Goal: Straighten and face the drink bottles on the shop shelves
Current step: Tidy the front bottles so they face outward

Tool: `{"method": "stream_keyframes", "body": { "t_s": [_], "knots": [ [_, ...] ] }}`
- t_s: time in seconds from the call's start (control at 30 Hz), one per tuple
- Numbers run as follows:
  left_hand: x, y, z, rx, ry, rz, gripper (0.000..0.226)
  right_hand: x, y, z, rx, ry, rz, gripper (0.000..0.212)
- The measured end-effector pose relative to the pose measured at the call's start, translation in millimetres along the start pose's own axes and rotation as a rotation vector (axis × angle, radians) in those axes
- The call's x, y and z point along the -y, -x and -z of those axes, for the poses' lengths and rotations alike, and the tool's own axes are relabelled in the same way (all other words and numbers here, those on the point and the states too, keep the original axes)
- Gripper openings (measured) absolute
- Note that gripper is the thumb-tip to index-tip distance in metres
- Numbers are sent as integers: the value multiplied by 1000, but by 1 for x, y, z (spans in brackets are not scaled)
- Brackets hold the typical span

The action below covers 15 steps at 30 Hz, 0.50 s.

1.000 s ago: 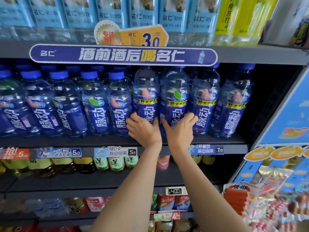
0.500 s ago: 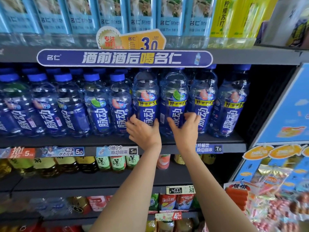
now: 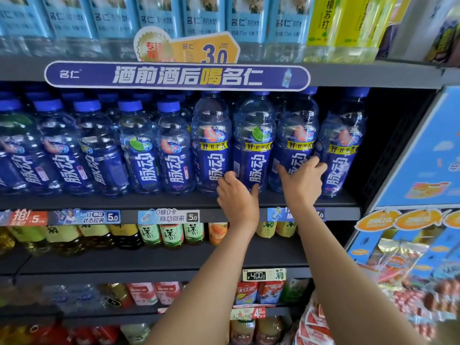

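Blue-labelled drink bottles stand in a row on a dark shelf point(image 3: 174, 202). Smaller blue-capped ones point(image 3: 139, 150) fill the left; four larger ones stand to the right. My left hand point(image 3: 237, 197) grips the base of the second large bottle, the one with a lime picture point(image 3: 254, 135); fingers are on its left side, thumb on its front. My right hand point(image 3: 302, 183) grips the lower part of the third large bottle point(image 3: 297, 125), with a peach picture. The first point(image 3: 211, 145) and fourth point(image 3: 342, 145) large bottles stand untouched on either side, labels facing out.
A purple banner sign point(image 3: 174, 77) hangs on the shelf above, which carries light-blue bottles point(image 3: 206, 18). Tea bottles point(image 3: 171, 235) and more drinks fill the lower shelves. A blue side panel point(image 3: 423, 150) and a snack display point(image 3: 410, 270) stand close on the right.
Both hands have moved one bottle to the right: the left from the first large bottle to the lime one, the right from the lime one to the third.
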State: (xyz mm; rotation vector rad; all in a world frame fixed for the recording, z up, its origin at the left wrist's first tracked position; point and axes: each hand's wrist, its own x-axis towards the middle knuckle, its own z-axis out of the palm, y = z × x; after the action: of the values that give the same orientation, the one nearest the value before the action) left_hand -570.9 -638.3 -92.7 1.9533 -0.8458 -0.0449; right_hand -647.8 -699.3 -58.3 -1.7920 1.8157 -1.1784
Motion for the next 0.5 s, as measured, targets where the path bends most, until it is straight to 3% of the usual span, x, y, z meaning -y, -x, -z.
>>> {"method": "stream_keyframes", "body": {
  "t_s": [0.4, 0.5],
  "knots": [
    [0, 0, -1, 42, 23, 52, 49, -11, 6, 14, 51, -5, 34, 62],
    [5, -3, 6, 86, 75, -1, 36, -11, 4, 14, 59, -23, 4, 64]
  ]
}}
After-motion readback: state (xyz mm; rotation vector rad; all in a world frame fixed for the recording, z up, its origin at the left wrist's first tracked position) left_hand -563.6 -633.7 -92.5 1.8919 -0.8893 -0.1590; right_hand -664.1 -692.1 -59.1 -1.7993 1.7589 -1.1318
